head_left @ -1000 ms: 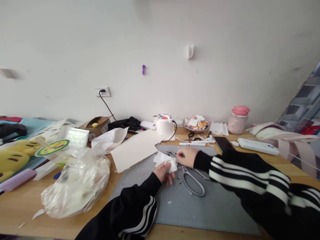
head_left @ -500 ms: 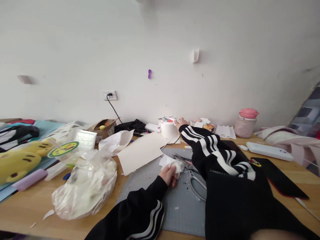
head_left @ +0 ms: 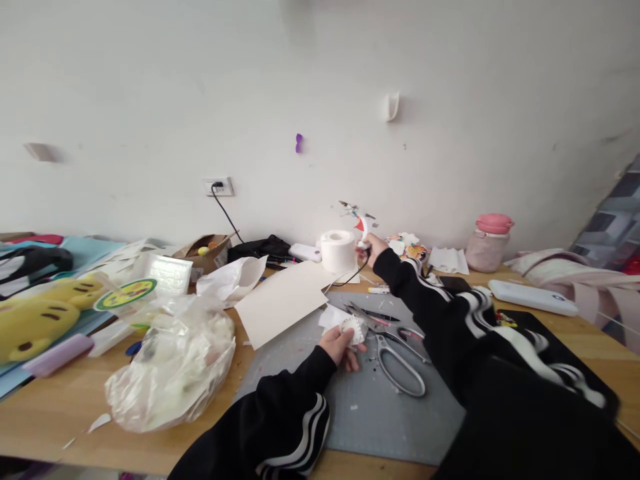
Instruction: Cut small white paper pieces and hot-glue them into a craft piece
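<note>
The person's left hand (head_left: 341, 348) pinched a small white piece with a scalloped edge (head_left: 353, 328) between thumb and fingers, over the flat grey cutting mat (head_left: 380, 430). The right hand (head_left: 373, 249), reaching farther from the body, gripped a white-and-orange hand tool (head_left: 364, 227) with a thin black cord (head_left: 358, 274), just beside a thick white paper roll (head_left: 338, 255). Silver metal scissors (head_left: 381, 353) with looped handles lay on the mat, right of the left hand. A large off-white paper sheet (head_left: 283, 303) lay between the roll and a crumpled translucent plastic bag (head_left: 173, 373).
</note>
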Demonstrator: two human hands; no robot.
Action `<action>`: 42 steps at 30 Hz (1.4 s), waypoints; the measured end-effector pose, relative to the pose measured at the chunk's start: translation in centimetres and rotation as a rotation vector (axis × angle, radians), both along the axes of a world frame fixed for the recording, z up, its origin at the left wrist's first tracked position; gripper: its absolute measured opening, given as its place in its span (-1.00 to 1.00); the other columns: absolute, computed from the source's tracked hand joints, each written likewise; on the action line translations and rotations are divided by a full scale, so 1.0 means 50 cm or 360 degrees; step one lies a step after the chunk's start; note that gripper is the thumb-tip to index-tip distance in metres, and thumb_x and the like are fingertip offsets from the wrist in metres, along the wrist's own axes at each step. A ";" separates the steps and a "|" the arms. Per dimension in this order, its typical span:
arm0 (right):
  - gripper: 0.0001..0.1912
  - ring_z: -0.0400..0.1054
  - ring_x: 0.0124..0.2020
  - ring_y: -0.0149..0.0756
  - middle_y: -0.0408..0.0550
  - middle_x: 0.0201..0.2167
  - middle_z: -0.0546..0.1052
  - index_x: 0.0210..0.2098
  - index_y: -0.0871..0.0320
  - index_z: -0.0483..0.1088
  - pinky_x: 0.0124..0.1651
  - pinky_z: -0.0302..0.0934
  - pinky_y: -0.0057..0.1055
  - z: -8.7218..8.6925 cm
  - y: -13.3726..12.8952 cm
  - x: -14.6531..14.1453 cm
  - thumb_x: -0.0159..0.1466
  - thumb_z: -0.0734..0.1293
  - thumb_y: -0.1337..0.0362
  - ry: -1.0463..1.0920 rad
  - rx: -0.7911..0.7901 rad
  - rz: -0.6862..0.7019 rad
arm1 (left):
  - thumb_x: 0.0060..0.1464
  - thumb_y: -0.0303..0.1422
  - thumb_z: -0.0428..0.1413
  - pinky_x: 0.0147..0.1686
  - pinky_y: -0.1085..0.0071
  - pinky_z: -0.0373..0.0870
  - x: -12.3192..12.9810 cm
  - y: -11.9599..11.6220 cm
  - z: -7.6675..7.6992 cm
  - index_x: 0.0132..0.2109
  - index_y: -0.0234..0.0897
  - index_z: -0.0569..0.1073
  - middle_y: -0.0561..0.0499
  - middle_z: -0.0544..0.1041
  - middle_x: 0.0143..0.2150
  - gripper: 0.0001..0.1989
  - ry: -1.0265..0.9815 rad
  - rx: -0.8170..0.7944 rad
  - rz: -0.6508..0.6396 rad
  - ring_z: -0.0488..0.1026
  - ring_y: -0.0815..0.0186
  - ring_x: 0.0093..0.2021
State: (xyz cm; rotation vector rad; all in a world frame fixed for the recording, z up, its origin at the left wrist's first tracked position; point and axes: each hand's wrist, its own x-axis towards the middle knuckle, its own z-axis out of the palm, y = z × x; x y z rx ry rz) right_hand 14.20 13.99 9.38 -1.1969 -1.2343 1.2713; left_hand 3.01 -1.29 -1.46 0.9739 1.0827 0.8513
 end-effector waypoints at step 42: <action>-0.73 0.36 -0.46 -0.29 -0.11 -0.47 0.49 -0.32 0.12 0.34 -0.35 0.25 -0.39 -0.208 -0.235 0.158 -0.03 0.28 0.18 -0.1198 0.0820 -0.0223 | 0.08 -0.36 -0.01 -0.77 0.57 0.04 -0.017 -0.004 0.007 -0.42 -0.27 0.20 0.16 0.40 -0.64 -0.85 0.0493 0.0151 0.0101 0.28 0.51 -0.77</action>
